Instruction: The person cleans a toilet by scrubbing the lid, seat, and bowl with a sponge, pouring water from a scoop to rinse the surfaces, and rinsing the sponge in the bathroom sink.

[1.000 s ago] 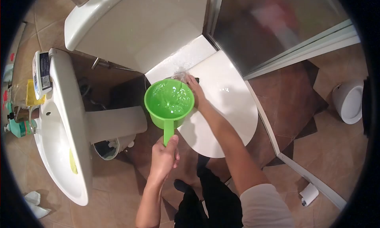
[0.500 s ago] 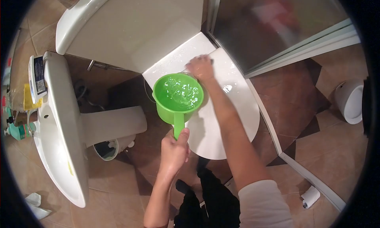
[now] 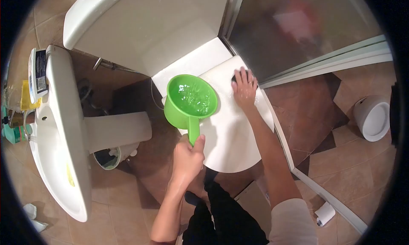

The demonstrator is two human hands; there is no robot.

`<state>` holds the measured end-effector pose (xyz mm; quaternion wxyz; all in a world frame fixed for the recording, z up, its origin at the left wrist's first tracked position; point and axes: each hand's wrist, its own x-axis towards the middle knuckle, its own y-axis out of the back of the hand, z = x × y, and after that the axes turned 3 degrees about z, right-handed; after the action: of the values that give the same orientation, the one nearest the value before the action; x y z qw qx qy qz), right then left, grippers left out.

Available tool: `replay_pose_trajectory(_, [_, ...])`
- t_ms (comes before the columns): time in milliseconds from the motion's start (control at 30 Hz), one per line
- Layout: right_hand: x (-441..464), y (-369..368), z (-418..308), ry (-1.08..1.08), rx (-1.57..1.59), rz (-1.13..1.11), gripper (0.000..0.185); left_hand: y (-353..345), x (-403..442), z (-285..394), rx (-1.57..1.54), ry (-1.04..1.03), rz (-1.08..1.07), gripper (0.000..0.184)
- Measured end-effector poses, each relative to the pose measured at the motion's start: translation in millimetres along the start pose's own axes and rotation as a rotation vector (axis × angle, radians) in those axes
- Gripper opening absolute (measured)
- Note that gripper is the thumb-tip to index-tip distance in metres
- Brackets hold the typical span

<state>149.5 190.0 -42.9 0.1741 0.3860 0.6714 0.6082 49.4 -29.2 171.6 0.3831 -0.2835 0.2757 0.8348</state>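
Note:
My left hand (image 3: 188, 160) is closed around the handle of a green plastic dipper (image 3: 170, 113), its thumb along the top. Rippling water shows inside the dipper, which is held over the toilet. On the closed white toilet lid (image 3: 232, 138), my right hand (image 3: 245, 88) lies palm down near the right edge. A small dark pad (image 3: 234, 78) shows under and between its fingers; most of it is hidden, and its exact kind is unclear. The lid is wet around that hand.
To the left stands a white pedestal sink (image 3: 59, 160), with a bucket (image 3: 108, 160) beside its base. The cistern (image 3: 157, 28) rises behind the lid. A glass shower panel (image 3: 294, 32) and its low sill (image 3: 285, 147) border the right. A paper roll (image 3: 325, 213) lies on the floor.
My right hand has slid across the lid to the right and toward me, with the dark pad under it. The left hand still holds the dipper in about the same place.

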Motion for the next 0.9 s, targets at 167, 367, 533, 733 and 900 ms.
replay_pose_trajectory(167, [27.7,-32.9,-26.5,-0.067,-0.12,-0.001,0.051,-16.9,25.2,-5.5,0.22,-0.237,0.111,0.026])
replay_pose_trajectory(367, [67.3,-56.9,-28.4,0.098,0.086,-0.152,0.036,-17.0,17.6,16.3,0.165,-0.111,0.107,0.03])
replay_pose_trajectory(533, [47.2,-32.1,-56.0,0.262,-0.129,-0.076,0.044,-10.0,10.0,31.1,0.085,-0.096,0.093,0.027])
replay_pose_trajectory(733, [-63.7,16.9,-36.0,0.212,0.206,-0.106,0.046,5.2,-2.6,42.5,-0.101,0.011,0.003,0.025])
replay_pose_trajectory(900, [-85.6,33.6,27.4,-0.103,0.024,0.053,0.048,11.5,-12.2,32.5,-0.018,-0.016,-0.031,0.023])
